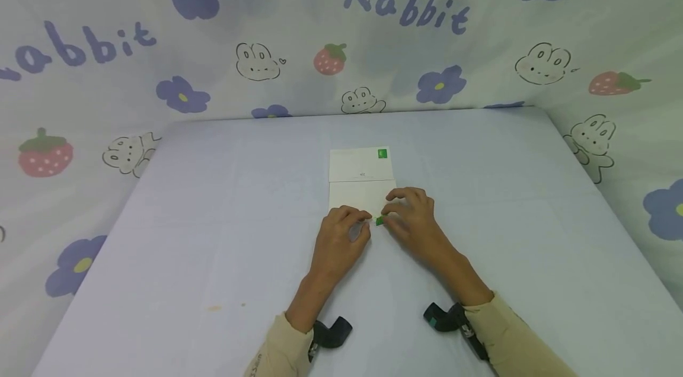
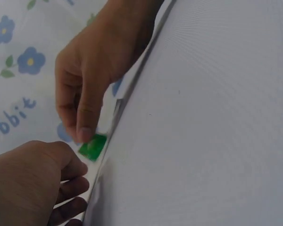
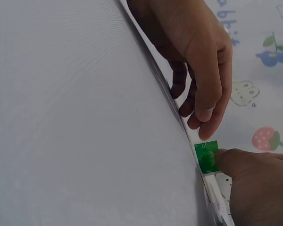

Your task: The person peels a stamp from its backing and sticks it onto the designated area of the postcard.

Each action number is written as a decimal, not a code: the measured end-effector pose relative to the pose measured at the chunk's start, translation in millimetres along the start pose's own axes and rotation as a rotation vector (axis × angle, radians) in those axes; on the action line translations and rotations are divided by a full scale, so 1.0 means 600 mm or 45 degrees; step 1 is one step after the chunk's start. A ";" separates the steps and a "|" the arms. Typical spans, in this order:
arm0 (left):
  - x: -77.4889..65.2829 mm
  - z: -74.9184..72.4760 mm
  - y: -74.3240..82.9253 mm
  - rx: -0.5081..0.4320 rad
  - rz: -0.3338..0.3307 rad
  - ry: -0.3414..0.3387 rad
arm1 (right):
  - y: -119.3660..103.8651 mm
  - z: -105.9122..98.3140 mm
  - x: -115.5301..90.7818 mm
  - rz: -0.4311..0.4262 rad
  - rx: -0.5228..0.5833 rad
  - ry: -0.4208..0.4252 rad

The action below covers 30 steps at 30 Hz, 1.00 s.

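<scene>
A white envelope-like sheet [image 1: 354,194] lies in front of both hands. My right hand [image 1: 415,220] pinches a small green stamp-like square [image 1: 379,220] at the sheet's near edge. In the right wrist view, the thumb covers one side of the green square [image 3: 206,157], whose face is turned up towards the camera. My left hand [image 1: 337,240] rests at the near edge, its fingers loosely bent and its thumb apart from the index finger. The left fingertips [image 2: 79,167] are close beside the square without gripping it.
Beyond the near sheet, across a thin line, lies a similar white panel [image 1: 354,165] with a green stamp [image 1: 382,153] at its far right corner. A white cloth covers the table [image 1: 240,199]. A patterned curtain [image 1: 299,21] hangs behind it.
</scene>
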<state>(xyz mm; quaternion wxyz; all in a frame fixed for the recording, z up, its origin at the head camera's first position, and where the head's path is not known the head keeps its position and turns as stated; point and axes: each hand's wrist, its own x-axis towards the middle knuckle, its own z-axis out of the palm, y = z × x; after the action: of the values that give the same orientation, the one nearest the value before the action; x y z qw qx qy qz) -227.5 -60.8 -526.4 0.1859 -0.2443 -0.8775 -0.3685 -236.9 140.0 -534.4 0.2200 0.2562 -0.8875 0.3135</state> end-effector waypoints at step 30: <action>0.004 -0.005 0.004 -0.379 -0.082 -0.070 | -0.044 -0.011 -0.012 0.426 0.566 0.218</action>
<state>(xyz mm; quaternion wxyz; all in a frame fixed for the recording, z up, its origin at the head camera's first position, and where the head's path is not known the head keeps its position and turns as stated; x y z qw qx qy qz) -227.9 -61.0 -521.7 0.1116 -0.2507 -0.8253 -0.4936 -214.0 128.9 -522.2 0.1779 0.1207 -0.8050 0.5529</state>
